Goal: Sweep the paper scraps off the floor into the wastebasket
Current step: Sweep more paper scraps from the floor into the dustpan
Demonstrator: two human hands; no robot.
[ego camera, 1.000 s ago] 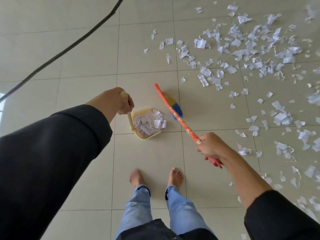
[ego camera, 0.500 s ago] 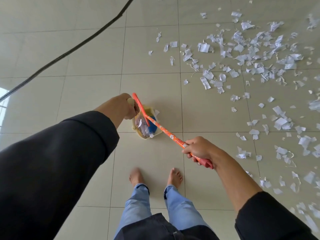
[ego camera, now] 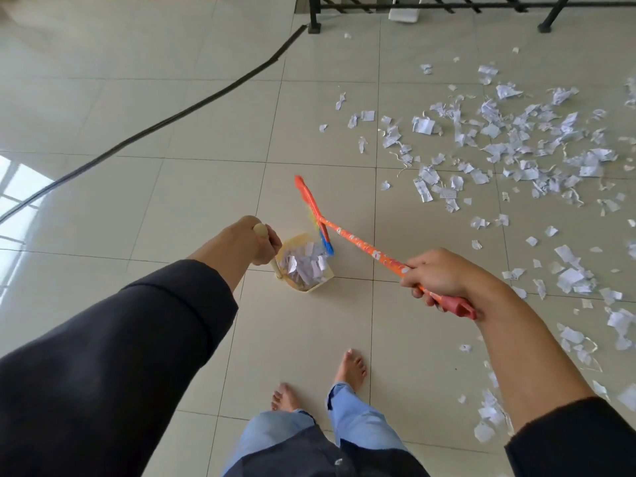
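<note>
- Since half a second ago, the broom (ego camera: pixel 347 235) has swung up, so its head (ego camera: pixel 311 213) now sits at the far rim of the dustpan (ego camera: pixel 304 261) instead of down inside it.
- Paper scraps (ego camera: pixel 304 263) fill the pan, which sits on the floor (ego camera: pixel 172 201) near the middle of the view.
- Many more loose scraps (ego camera: pixel 516 149) lie from 1 o'clock round to 4 o'clock of the pan, well apart from it.
- Left hand (ego camera: pixel 251 244) has its fingers curled tight round the pan's pale handle (ego camera: pixel 265 242).
- Right hand (ego camera: pixel 437 278) has its fingers wrapped round the orange broom stick, near its red end.
- Two bare feet (ego camera: pixel 320 383) stand at 6 o'clock of the pan.
- One black cable (ego camera: pixel 192 106) runs across the tiles from 9 o'clock up to 12 o'clock, toward a black railing (ego camera: pixel 447 8).
- No wastebasket shows anywhere.
- I think one load has just been swept in, and much of the job is left.
- Next, the full pan needs to be carried level to the basket and tipped, or the broom must reach out to the big pile at 2 o'clock.
</note>
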